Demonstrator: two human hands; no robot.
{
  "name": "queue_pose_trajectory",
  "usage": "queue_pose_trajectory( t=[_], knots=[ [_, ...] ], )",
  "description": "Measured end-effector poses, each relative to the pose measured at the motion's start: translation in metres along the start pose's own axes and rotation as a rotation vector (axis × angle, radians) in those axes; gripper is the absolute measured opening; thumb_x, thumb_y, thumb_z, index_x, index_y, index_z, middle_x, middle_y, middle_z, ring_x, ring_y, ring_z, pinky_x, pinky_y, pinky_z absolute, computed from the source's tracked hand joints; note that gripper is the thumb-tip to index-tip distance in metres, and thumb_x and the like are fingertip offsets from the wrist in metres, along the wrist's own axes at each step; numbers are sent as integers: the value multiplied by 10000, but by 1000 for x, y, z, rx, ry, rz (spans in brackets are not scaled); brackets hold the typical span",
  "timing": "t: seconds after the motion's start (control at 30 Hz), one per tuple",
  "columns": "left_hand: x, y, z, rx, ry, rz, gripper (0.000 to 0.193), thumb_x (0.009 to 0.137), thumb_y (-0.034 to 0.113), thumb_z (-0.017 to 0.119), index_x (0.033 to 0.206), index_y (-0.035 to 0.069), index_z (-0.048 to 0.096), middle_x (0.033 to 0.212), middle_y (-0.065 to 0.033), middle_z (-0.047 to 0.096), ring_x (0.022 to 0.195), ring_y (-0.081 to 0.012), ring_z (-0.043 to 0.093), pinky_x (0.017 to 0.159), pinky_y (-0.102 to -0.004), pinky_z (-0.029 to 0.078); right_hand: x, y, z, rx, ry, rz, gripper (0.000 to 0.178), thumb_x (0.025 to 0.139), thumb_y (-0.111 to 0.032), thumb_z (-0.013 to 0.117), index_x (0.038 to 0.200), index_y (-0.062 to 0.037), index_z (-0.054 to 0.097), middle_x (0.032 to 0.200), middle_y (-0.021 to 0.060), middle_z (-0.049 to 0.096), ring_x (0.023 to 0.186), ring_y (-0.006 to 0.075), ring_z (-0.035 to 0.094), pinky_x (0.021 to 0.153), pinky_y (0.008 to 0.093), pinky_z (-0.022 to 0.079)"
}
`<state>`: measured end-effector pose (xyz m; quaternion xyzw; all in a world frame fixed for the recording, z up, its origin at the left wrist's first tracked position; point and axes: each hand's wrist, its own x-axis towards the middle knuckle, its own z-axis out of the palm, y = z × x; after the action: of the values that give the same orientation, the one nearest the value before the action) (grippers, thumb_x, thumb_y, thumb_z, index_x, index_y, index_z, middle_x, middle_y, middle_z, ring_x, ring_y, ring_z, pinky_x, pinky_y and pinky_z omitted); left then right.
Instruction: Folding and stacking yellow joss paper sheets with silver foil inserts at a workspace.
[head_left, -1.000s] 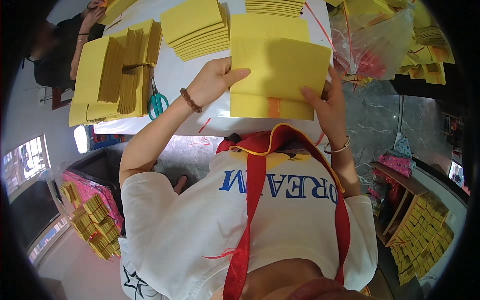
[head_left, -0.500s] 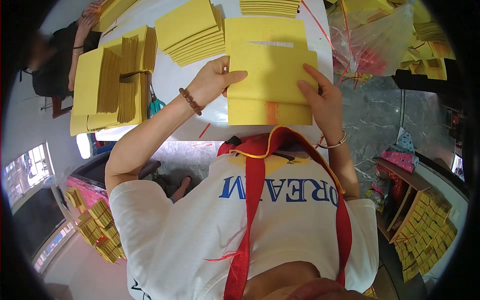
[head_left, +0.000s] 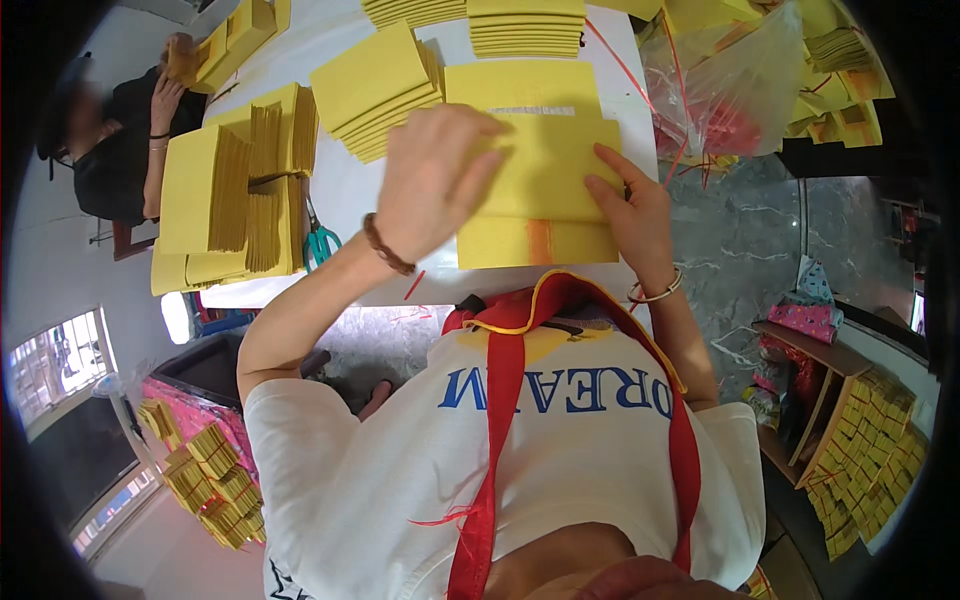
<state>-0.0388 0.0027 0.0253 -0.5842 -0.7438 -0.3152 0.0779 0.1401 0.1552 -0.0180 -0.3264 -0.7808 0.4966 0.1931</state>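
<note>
In front of me on the white table lies a folded yellow paper sheet or thin stack (head_left: pixel 560 165), over more yellow paper with an orange patch (head_left: pixel 540 243) on its near strip. My right hand (head_left: pixel 637 215) grips its right edge, thumb on top and fingers at the side. Raised over the left edge, my left hand (head_left: pixel 432 175) is slightly blurred, thumb and forefinger apart with nothing visible between them; its other fingers are mostly hidden. Beyond the left hand, a fanned pile of folded yellow paper (head_left: pixel 372 80) leans toward it.
Thick yellow paper bundles (head_left: pixel 205 190) stand at the table's left, beside teal-handled scissors (head_left: pixel 320 243). Another stack (head_left: pixel 525 30) lies at the back. A clear plastic bag (head_left: pixel 725 90) hangs at the right among red strings. A co-worker's hand (head_left: pixel 165 105) touches paper at the far left.
My left hand has let go of the paper's left edge and lifted over it, its fingers now pointing right. My right hand keeps its hold. The view has shifted slightly.
</note>
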Motion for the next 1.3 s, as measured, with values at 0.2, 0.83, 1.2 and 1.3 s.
queue_pose_trajectory(
  t=[0.2, 0.83, 1.2, 1.3],
  knots=[
    [4, 23, 37, 38, -210, 151, 480, 778, 233, 638, 1202, 61, 494, 1249, -163, 443, 1170, -341, 391, 951, -437, 317, 1, 10, 4, 3, 31, -74, 382, 789, -169, 635, 1137, -22, 585, 924, 207, 650, 782, 208, 651, 692, 289, 489],
    [-24, 5, 58, -37, -213, 100, 510, 776, 340, 624, 1207, 91, 515, 1277, -154, 417, 1215, -331, 331, 968, -480, 250, -43, 15, 2, -709, -230, -666, 508, 780, -327, 617, 1240, -133, 518, 1344, 42, 440, 1280, 276, 350, 1025, 576, 179],
    [-30, 23, 50, 341, -217, 432, 461, 723, 276, 603, 1101, 18, 546, 1085, -137, 538, 915, -256, 513, 760, -314, 419, -27, 22, -14, -231, -347, -492, 393, 895, -232, 504, 1239, -44, 498, 1254, 99, 520, 1239, 285, 410, 1020, 448, 300],
    [-26, 36, 57, 446, -237, 362, 443, 724, 227, 560, 1104, 0, 536, 1043, -141, 556, 831, -228, 531, 695, -302, 438, -12, 34, -29, 317, -205, -49, 378, 967, -241, 370, 1201, 31, 489, 1109, 144, 589, 1129, 274, 515, 971, 386, 381]
  ],
)
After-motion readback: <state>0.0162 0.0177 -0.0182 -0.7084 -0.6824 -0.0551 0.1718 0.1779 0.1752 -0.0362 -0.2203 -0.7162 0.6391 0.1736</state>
